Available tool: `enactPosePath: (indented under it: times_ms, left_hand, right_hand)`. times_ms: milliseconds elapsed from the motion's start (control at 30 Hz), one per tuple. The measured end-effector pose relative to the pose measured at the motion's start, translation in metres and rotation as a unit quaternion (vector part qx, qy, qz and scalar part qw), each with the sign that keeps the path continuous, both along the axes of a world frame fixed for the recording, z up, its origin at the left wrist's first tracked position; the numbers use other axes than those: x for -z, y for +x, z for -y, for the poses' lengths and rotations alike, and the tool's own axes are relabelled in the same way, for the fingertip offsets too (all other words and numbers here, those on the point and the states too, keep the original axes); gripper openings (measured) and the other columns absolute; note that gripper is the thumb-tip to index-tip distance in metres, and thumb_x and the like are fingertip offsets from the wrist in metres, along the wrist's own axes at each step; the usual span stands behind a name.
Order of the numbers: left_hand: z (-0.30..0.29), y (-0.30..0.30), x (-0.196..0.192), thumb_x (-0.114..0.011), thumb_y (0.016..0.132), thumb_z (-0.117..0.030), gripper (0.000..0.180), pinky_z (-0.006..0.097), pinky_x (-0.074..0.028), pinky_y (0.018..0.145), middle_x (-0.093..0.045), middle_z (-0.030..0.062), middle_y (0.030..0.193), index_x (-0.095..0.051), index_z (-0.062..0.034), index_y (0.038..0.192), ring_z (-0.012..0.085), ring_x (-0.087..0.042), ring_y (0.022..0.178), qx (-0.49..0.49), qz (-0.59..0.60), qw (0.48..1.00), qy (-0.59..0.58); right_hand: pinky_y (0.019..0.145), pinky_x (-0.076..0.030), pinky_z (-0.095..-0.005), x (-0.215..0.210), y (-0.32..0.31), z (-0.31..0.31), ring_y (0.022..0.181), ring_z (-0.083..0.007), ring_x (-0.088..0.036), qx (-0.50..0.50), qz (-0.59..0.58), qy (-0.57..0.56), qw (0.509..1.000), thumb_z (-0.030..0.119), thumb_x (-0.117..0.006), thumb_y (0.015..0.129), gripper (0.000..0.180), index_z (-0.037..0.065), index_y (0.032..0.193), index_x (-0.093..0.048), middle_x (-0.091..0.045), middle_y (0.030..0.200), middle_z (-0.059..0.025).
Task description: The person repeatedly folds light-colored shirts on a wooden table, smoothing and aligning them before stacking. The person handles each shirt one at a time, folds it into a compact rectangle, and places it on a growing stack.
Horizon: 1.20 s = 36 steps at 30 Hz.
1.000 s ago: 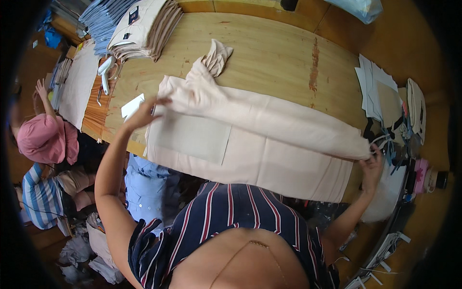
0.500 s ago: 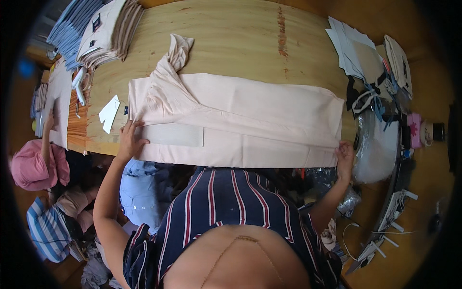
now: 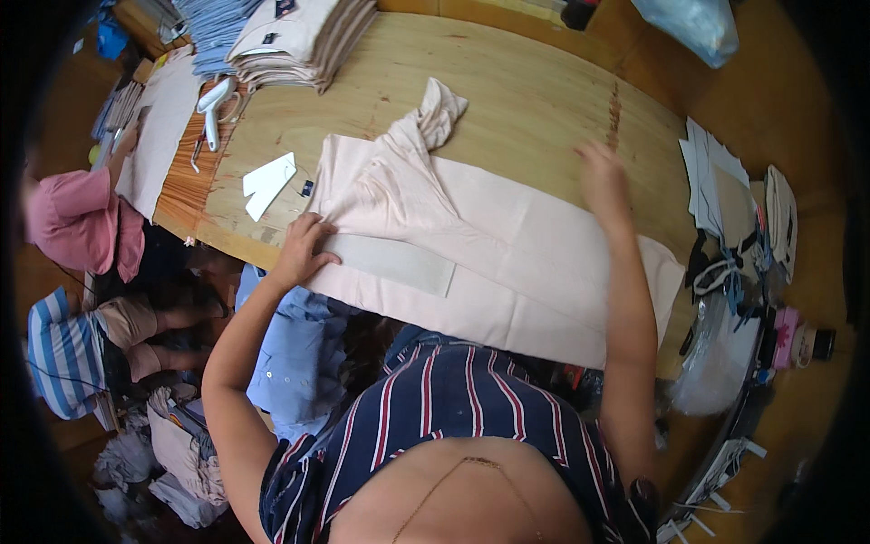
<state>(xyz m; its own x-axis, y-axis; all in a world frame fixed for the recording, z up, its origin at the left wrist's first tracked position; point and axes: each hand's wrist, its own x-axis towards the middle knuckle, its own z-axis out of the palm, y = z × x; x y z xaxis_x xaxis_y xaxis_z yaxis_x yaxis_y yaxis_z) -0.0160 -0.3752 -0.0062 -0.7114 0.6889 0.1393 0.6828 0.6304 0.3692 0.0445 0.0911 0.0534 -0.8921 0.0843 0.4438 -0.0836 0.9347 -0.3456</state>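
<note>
A pale pink garment, folded lengthwise, lies at a slant across the wooden table, one sleeve twisted out past its far edge. On its near left part rests a flat light-grey strip, likely card. My left hand lies on the garment's left end, thumb spread from the fingers and touching the strip's end. Lifted over the far side of the garment, my right hand has its fingers apart, slightly blurred, and holds nothing. My right forearm covers part of the garment's right end.
Folded pink garments and blue ones are stacked at the far left. Nearby lie a white tagging-gun-like tool and white card pieces. Papers and clear plastic lie right. Another person in pink is at left.
My right hand has let go of the garment's near right corner and moved up and away over its far side. My left hand stays at the left end. The view has turned.
</note>
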Motion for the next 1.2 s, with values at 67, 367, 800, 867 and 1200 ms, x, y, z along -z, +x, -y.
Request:
enactPosePath:
  times_ms: [67, 367, 800, 867, 1200]
  left_hand:
    - [-0.003, 0.003, -0.002, -0.070, 0.053, -0.032, 0.052, 0.039, -0.032, 0.084, -0.046, 0.0132, 0.100, -0.053, -0.0085, 0.096, 0.0297, -0.042, 0.100, 0.003, -0.003, 1.000, -0.002]
    - [0.001, 0.004, -0.004, -0.068, 0.057, -0.034, 0.051, 0.037, -0.031, 0.084, -0.046, 0.0109, 0.102, -0.052, -0.0097, 0.099, 0.0272, -0.041, 0.102, 0.002, -0.020, 1.000, 0.012]
    - [0.003, 0.004, 0.009, -0.067, 0.057, -0.036, 0.051, 0.039, -0.030, 0.085, -0.047, 0.0125, 0.102, -0.054, -0.0087, 0.098, 0.0294, -0.042, 0.100, 0.003, -0.022, 0.999, 0.042]
    - [0.004, 0.006, 0.006, -0.067, 0.058, -0.036, 0.050, 0.039, -0.030, 0.085, -0.047, 0.0123, 0.102, -0.054, -0.0085, 0.098, 0.0296, -0.042, 0.100, 0.001, -0.024, 0.999, 0.036]
    - [0.004, 0.008, 0.009, -0.067, 0.058, -0.036, 0.052, 0.039, -0.032, 0.086, -0.045, 0.0142, 0.107, -0.054, -0.0065, 0.099, 0.0319, -0.041, 0.101, 0.001, -0.054, 0.998, 0.036]
  right_hand:
    - [0.085, -0.036, -0.0363, -0.007, -0.069, 0.051, 0.100, -0.0277, -0.048, -0.053, 0.051, 0.089, 0.993, 0.003, -0.048, 0.070, 0.030, 0.010, 0.099, -0.057, -0.052, 0.107, -0.0118]
    - [0.088, -0.033, -0.0415, 0.027, -0.195, 0.130, 0.105, -0.0212, -0.043, -0.234, -0.028, 0.417, 0.878, 0.020, -0.051, 0.072, 0.021, 0.020, 0.091, -0.059, -0.050, 0.109, -0.0051]
    - [0.081, -0.038, -0.0333, 0.015, -0.118, 0.020, 0.100, -0.0294, -0.047, 0.008, 0.160, -0.107, 0.981, 0.004, -0.044, 0.074, 0.025, 0.011, 0.092, -0.059, -0.051, 0.106, -0.0121]
    - [0.082, -0.039, -0.0311, 0.014, -0.140, 0.053, 0.099, -0.0316, -0.048, 0.010, 0.203, -0.210, 0.956, 0.003, -0.040, 0.075, 0.029, 0.010, 0.098, -0.057, -0.051, 0.109, -0.0142]
    - [0.098, -0.013, -0.0566, 0.010, -0.180, 0.129, 0.124, -0.0209, -0.023, -0.213, 0.127, 0.544, 0.801, 0.023, -0.056, 0.072, 0.037, 0.028, 0.108, -0.053, -0.034, 0.130, 0.0018]
